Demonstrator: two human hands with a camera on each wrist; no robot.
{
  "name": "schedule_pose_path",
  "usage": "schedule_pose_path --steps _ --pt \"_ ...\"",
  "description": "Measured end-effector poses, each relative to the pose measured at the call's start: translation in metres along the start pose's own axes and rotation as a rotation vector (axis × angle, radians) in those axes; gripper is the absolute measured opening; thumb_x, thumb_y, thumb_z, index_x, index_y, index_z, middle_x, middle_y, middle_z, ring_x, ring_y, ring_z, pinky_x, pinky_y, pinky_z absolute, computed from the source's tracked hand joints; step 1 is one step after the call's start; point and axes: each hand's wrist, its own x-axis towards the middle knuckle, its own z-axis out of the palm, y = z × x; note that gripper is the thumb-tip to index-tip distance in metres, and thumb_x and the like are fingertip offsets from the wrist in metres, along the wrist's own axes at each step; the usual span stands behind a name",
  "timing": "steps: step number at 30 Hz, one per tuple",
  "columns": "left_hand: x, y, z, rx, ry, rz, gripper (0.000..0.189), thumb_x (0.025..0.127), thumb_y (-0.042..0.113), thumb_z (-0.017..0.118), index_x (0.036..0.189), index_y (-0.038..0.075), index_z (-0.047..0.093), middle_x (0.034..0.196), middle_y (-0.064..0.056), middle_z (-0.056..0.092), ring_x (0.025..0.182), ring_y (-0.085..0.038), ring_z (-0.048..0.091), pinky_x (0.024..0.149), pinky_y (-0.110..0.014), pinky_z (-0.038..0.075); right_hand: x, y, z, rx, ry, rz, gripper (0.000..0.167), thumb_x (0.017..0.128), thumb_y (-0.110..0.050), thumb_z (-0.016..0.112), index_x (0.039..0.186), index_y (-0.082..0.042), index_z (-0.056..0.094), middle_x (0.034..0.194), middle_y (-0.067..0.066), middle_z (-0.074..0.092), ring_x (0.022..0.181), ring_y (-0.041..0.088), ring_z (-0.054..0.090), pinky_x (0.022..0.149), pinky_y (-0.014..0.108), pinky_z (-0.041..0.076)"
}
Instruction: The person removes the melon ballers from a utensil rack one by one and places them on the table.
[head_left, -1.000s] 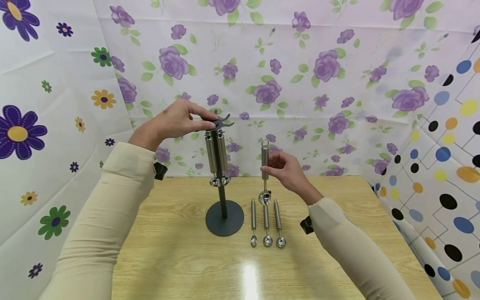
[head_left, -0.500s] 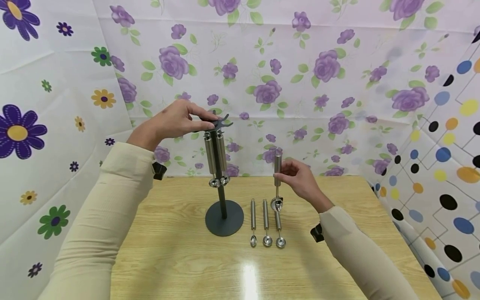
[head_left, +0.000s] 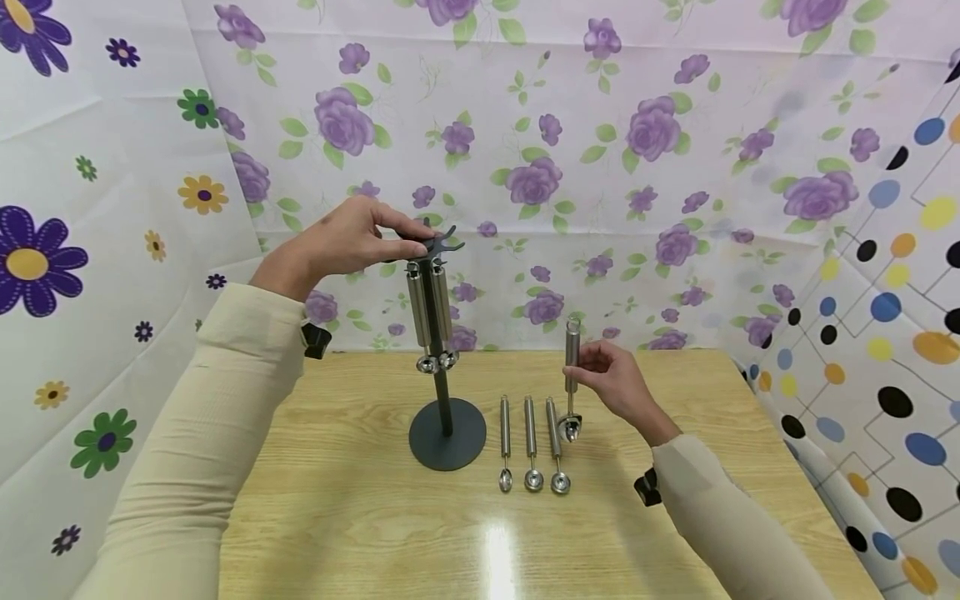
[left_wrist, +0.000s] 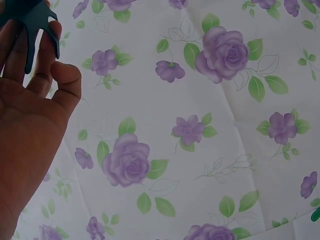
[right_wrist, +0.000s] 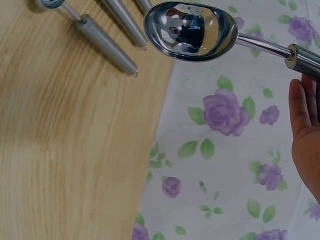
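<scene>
My left hand (head_left: 352, 240) pinches the top of a dark grey utensil stand (head_left: 447, 437) with a round base and curved hooks. Two steel-handled utensils (head_left: 428, 308) hang from it. In the left wrist view, the hooked top (left_wrist: 31, 35) shows at the upper left against the fingers. My right hand (head_left: 617, 385) grips the handle of a steel scoop (head_left: 572, 354), held upright with its bowl down and right of the stand. Its shiny oval bowl (right_wrist: 192, 32) fills the top of the right wrist view, where only part of that hand shows.
Three steel utensils lie side by side on the wooden table (head_left: 360, 517): one with a small oval spoon end (head_left: 506, 442), and two with round ends, a middle one (head_left: 532, 442) and a right one (head_left: 556, 442). A floral cloth (head_left: 480, 125) hangs behind; patterned cloths flank both sides.
My right hand has moved right and down with the scoop, from above the middle lying utensil to right of the row. The left hand stays on the stand's top.
</scene>
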Motion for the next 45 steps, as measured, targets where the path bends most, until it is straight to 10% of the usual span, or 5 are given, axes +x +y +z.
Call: schedule_pose_path --steps 11,24,45 --pt "0.001 -0.001 0.000 0.003 0.002 0.003 0.027 0.097 0.021 0.069 0.122 0.011 0.074 0.134 -0.016 0.062 0.041 -0.008 0.019 0.043 -0.027 0.026 -0.009 0.051 -0.003 0.008 0.027 0.034 0.031 0.091 -0.022 0.077 0.110 0.000 0.064 0.099 0.011 0.066 0.086 0.019 0.065 0.074 0.028 0.053" --pt "0.000 0.000 0.001 0.006 0.004 0.011 0.028 0.097 0.021 0.069 0.123 0.011 0.074 0.134 -0.016 0.062 0.056 -0.013 0.035 0.046 -0.030 0.026 -0.024 0.075 -0.004 -0.005 0.055 0.097 0.031 0.091 -0.020 0.077 0.109 0.000 0.064 0.099 0.012 0.066 0.085 0.018 0.065 0.077 0.034 0.054" --pt "0.001 -0.002 0.000 0.015 0.009 0.008 0.027 0.097 0.021 0.069 0.122 0.011 0.075 0.134 -0.016 0.062 0.040 -0.009 0.020 0.043 -0.027 0.026 -0.028 0.098 0.003 0.001 0.064 0.179 0.034 0.091 -0.018 0.077 0.114 0.003 0.062 0.103 0.014 0.066 0.087 0.016 0.063 0.079 0.034 0.055"
